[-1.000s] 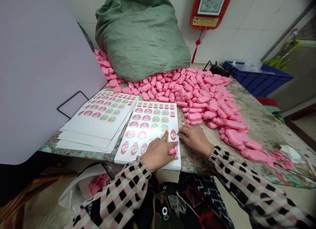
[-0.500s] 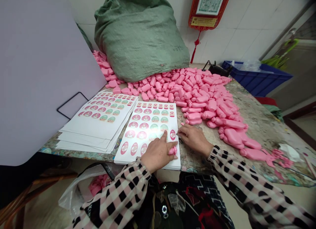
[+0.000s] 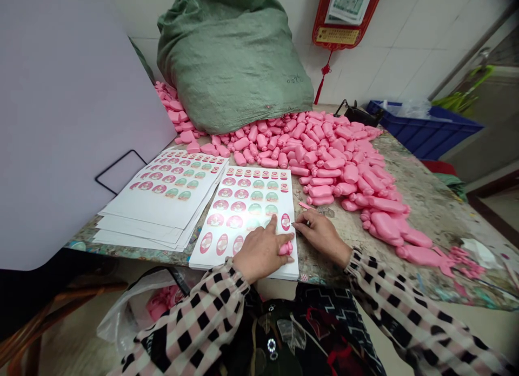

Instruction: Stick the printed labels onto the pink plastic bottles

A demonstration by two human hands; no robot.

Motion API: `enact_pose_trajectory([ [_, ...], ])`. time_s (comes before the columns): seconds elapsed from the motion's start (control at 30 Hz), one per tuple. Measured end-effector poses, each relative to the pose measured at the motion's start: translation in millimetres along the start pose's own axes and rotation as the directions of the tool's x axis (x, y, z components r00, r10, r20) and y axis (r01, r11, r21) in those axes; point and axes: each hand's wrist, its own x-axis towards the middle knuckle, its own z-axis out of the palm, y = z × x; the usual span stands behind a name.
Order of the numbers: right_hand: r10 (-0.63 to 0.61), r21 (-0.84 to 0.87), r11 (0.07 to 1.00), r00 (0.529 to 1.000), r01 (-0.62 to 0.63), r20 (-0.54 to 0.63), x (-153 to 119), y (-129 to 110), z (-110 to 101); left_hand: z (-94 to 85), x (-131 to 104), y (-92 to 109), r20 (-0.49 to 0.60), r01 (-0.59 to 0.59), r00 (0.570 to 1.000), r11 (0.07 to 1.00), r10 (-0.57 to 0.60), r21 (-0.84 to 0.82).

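Head view: the left hand (image 3: 279,240) hides part of the front sticker sheet (image 3: 247,195) and most of one pink bottle (image 3: 286,248), which lies between its thumb and a finger, index stretched out. The right hand's (image 3: 296,225) fingertips meet beside the sheet's edge (any grip is unclear). Two paper stacks show; the heaped bottles (image 3: 324,162) defy counting.

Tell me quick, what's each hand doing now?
Left hand: holding a pink piece on the sheets.
Right hand: pinched closed beside the sheets; can't tell if holding anything.
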Motion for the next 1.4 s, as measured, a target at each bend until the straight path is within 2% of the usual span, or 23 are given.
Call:
enact_pose_trajectory([
  [0.13,0.025,0.024,0.999,1.000,-0.024,-0.017,-1.2,-0.2,3.4,1.7,-0.2,-1.8,-0.027,-0.021,0.999,1.000,0.021,-0.002],
  [0.4,0.148,0.010,0.989,0.986,-0.148,-0.080,1.9,-10.2,10.7,3.4,-0.2,-3.5,-0.051,-0.048,0.997,0.998,0.049,0.033],
  [0.67,0.066,-0.042,0.997,0.998,-0.067,-0.026,7.7,-8.8,3.3,5.3,-0.5,-4.5,-0.058,-0.052,0.997,0.998,0.053,0.021],
  [0.87,0.168,-0.021,0.985,0.985,-0.169,-0.043,11.4,-7.2,8.2,6.8,1.3,-4.8,-0.055,-0.040,0.998,0.999,0.040,0.008],
  [1.07,0.188,-0.056,0.980,0.981,-0.190,-0.051,12.6,-11.3,6.1,9.1,3.4,-5.2,-0.069,-0.046,0.997,0.999,0.047,0.011],
  [1.27,0.245,-0.024,0.969,0.969,-0.245,0.010,19.3,-11.2,2.7,7.9,4.9,-4.5,-0.058,-0.051,0.997,0.999,0.050,-0.010],
  [1.4,0.273,-0.020,0.962,0.962,-0.273,0.011,21.6,-12.4,0.9,4.3,5.0,-3.9,-0.054,-0.056,0.997,0.998,0.054,-0.021],
])
